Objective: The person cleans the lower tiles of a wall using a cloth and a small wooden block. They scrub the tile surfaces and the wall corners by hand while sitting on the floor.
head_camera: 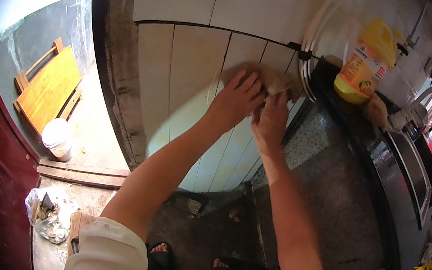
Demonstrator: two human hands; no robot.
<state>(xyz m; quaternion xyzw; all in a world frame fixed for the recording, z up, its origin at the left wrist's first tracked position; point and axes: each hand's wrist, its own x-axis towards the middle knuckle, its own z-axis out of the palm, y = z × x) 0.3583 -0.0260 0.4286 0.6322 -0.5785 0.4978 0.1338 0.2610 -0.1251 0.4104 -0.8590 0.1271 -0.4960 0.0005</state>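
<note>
A brown cloth (279, 81), blurred and crumpled, lies in front of the white tiled wall (194, 59). My left hand (238, 98) rests on its left part with the fingers bent over it. Just to the right, my right hand (271, 120) grips the lower edge of the cloth between its fingers. The two hands are close together, and the cloth hides part of the tiles and their joints. Whether the cloth is folded or doubled cannot be told.
Right: yellow detergent bottle (364, 65) and brown cloth (376, 111) on a black counter (352, 131), near a sink (411, 161); white hoses (309, 52) along the wall. Left: open doorway, folded wooden table (52, 88), white bucket (58, 137), plastic bag of rubbish (53, 215).
</note>
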